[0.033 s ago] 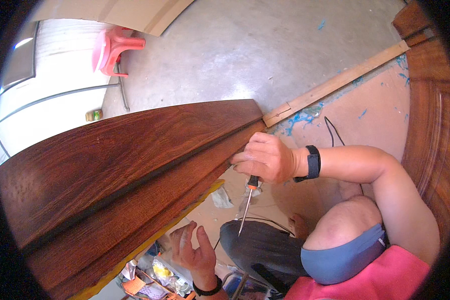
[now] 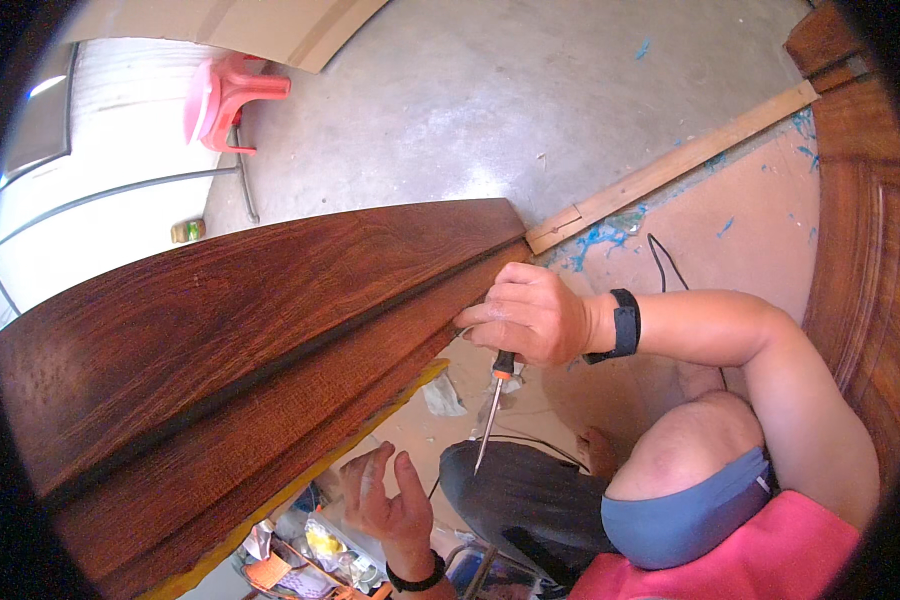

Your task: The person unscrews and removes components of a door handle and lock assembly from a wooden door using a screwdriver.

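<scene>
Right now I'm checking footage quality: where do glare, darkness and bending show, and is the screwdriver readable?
In the head view, the left side washes out toward white and the grey floor carries soft glare; the head view's corners go black; there too, the far edge of the wooden board looks curved, perhaps lens bending; the screwdriver reads clearly in this view.

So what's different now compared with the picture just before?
Very little: the right hand has shifted slightly to the left in the picture, carrying the screwdriver with it. Nothing was taken hold of or let go. The left hand, open and without a tool, the dark wooden piece and the pink stool look the same as before.
</scene>
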Motion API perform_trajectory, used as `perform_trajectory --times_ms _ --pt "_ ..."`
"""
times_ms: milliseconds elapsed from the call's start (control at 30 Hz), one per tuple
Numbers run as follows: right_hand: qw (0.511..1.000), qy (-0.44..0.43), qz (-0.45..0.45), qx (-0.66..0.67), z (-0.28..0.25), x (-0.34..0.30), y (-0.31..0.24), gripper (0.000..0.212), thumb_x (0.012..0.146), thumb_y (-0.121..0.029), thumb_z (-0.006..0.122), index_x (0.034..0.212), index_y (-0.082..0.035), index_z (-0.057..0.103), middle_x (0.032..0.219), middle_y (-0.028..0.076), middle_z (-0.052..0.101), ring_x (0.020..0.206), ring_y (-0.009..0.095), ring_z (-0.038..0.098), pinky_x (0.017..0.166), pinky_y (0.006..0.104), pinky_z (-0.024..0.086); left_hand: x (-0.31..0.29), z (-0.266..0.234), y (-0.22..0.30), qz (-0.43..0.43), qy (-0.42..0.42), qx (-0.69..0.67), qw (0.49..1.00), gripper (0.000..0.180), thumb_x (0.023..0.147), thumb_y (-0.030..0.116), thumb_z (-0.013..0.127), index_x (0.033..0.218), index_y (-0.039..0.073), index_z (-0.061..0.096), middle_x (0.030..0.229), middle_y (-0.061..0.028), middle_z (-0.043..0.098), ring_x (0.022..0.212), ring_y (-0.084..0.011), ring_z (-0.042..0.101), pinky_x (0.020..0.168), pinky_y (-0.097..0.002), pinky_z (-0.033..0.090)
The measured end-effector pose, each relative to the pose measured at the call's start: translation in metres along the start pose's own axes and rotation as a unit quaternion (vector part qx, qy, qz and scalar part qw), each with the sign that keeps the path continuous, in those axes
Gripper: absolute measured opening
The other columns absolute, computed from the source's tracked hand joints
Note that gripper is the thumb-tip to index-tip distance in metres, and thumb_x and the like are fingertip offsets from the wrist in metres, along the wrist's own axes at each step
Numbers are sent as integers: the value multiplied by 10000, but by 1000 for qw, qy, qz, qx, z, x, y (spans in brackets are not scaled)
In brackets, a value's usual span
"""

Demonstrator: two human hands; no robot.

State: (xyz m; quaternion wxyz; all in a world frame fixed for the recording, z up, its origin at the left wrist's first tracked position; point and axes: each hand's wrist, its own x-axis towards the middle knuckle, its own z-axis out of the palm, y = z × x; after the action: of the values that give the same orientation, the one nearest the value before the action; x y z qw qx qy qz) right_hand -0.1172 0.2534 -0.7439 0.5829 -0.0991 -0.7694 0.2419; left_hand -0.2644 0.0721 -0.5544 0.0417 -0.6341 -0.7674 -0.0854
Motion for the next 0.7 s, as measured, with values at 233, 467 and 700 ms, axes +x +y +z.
perform_trajectory --times_ms 233,467,700 --pt "999 -16 -4 41 7 4 -2 222 752 -141 596 955 -52 606 904 70 642 704 206 589 601 344 444 -1 2 -1 0 6 -9 1000 160 844 23 702 995 8 650 888 -140 694 783 -315 656 719 -405 522" --pt "998 18 39 38 17 6 -17 167 719 -135 639 837 -59 550 851 103 612 645 223 566 561 350 421 4 0 2 -3 0 -8 1000 180 827 19 708 997 7 648 878 -139 692 779 -316 655 736 -407 523" --pt "999 16 39 21 20 5 -19 149 699 -123 638 768 -53 527 838 125 602 632 229 563 544 354 417 9 -1 8 -9 -11 6 1000 175 809 24 724 975 7 671 883 -132 694 794 -320 653 746 -408 524"
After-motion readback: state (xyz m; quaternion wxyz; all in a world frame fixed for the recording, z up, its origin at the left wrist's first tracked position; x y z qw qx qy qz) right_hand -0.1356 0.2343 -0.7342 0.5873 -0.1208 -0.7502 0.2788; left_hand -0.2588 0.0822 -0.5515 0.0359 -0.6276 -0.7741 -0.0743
